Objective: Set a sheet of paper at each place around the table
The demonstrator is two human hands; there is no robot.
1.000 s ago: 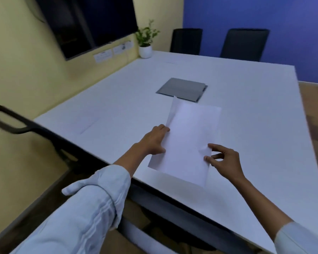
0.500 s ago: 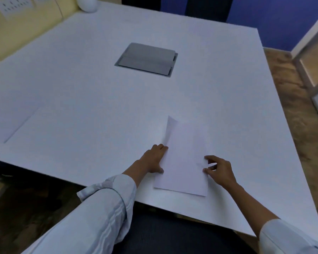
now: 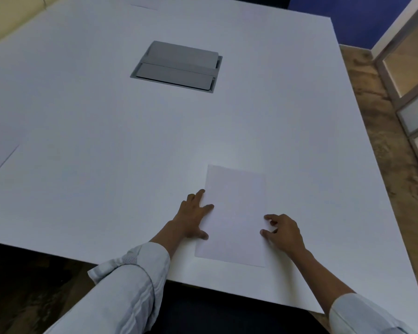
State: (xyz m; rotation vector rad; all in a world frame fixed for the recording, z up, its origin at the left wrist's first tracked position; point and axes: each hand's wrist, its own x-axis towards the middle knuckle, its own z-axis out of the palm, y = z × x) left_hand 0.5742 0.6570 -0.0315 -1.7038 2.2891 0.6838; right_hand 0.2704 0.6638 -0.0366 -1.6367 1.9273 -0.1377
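Sheet of paper [image 3: 234, 213] lies flat on the white surface [image 3: 106, 141]; left hand [image 3: 193, 218] spread, fingertips on its edge; right hand [image 3: 284, 233] loosely curled, fingertips touching it.

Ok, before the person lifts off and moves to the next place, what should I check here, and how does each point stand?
1. Sheet of paper lies flat on the table: ok.
2. Sheet wholly on the table, inside the near edge: ok.
3. Left hand free to lift, fingers straight on the sheet's left edge: ok.
4. Right hand released; fingertips touch the right edge, curled: cannot tell.
5. Sheet clear of the grey hatch: ok.
6. Further sheets at hand: cannot tell.
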